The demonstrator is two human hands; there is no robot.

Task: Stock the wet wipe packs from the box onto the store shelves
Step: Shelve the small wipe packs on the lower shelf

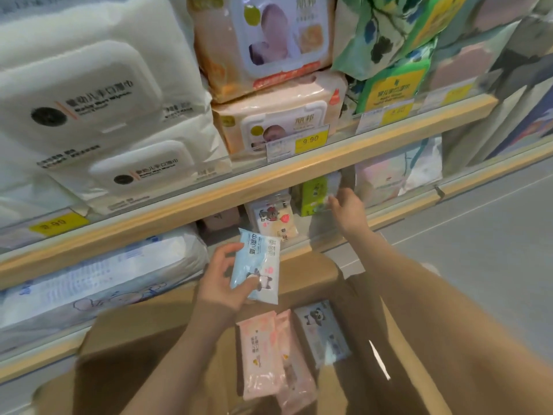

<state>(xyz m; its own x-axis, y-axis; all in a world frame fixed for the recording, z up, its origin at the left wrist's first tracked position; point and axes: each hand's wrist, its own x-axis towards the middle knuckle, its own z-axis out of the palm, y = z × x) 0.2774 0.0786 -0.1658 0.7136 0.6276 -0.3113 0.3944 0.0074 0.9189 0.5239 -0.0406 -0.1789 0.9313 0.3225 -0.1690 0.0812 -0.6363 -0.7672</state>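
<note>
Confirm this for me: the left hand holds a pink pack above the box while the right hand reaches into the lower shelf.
Not quite. The head view shows the pack in the left hand is light blue, not pink; the pink packs lie in the box. The right hand does reach into the lower shelf.

Two hands [221, 280], one open cardboard box [311, 277], two pink wipe packs [260, 354] inside, two blue packs [257, 269]

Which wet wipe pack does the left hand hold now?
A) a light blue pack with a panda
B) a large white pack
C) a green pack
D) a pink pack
A: the left hand grips the light blue pack, a panda printed near its lower end, above the cardboard box.
</note>
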